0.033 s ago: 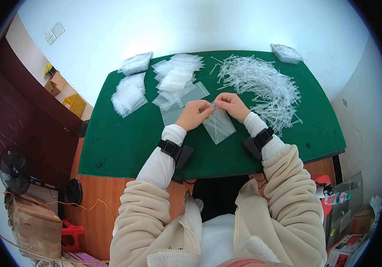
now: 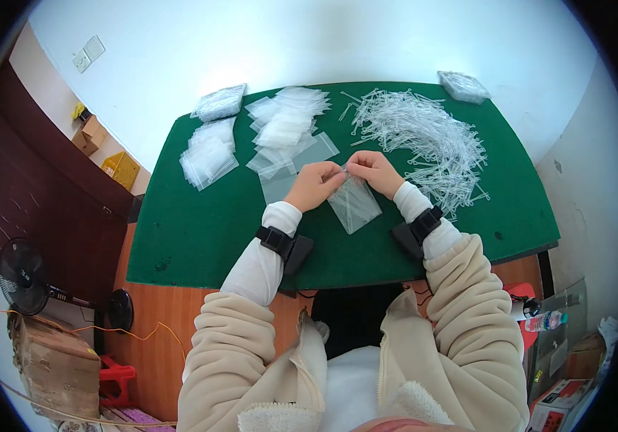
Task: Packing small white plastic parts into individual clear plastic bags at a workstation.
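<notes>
My left hand [image 2: 315,185] and my right hand [image 2: 376,171] meet at the top edge of a clear plastic bag [image 2: 355,207], each pinching it between thumb and fingers. Thin clear pieces show inside the bag, which hangs slanted over the green table. Beside my left hand lie loose flat clear bags [image 2: 276,186], and behind them is a spread stack of zip bags [image 2: 291,122]. To the right of my right hand spreads a large heap of thin clear plastic sticks with looped ends [image 2: 424,129]; their exact kind I cannot make out.
Another pile of clear bags [image 2: 208,155] lies at the left of the green table [image 2: 186,245]. Filled clear packs stand at the back left [image 2: 219,102] and back right [image 2: 465,86]. A black fan [image 2: 23,276] and a cardboard box [image 2: 57,367] are on the left, below the tabletop.
</notes>
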Demonstrator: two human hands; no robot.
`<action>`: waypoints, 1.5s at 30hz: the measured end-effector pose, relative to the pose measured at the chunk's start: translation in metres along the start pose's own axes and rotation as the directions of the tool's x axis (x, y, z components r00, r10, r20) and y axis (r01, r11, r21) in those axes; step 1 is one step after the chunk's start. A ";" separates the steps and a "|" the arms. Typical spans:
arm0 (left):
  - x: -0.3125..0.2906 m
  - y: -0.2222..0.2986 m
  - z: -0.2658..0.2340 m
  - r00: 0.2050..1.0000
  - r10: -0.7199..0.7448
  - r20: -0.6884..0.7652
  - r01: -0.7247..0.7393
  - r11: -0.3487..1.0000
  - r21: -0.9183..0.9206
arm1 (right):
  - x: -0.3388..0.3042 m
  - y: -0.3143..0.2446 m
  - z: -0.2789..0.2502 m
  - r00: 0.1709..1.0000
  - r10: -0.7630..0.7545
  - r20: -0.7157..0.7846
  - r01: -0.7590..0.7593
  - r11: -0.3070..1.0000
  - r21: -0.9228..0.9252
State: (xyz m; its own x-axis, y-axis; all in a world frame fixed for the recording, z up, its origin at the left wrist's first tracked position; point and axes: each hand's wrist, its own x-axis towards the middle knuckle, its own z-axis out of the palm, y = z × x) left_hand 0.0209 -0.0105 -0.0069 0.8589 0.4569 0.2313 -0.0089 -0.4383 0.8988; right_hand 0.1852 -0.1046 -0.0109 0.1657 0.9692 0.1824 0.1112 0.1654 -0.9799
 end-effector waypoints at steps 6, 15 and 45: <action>0.002 -0.007 0.002 0.997 0.057 -0.054 -0.055 0.998 0.040 | 0.001 0.007 0.002 0.999 -0.017 0.041 0.017 1.000 -0.005; 0.003 -0.004 -0.005 0.991 0.073 -0.117 -0.064 0.995 0.074 | 0.003 0.003 -0.012 0.987 -0.091 -0.133 0.074 0.989 -0.128; -0.001 0.006 -0.006 0.986 0.148 -0.077 -0.107 0.916 0.387 | 0.000 -0.001 -0.028 0.975 -0.186 -0.119 0.122 0.902 -0.415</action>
State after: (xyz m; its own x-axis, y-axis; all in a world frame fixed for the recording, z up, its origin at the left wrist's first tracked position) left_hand 0.0171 -0.0086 0.0005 0.8058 0.4456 0.3900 0.0980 -0.7499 0.6542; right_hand 0.2129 -0.1103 -0.0076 0.2576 0.8925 0.3702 0.5272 0.1912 -0.8279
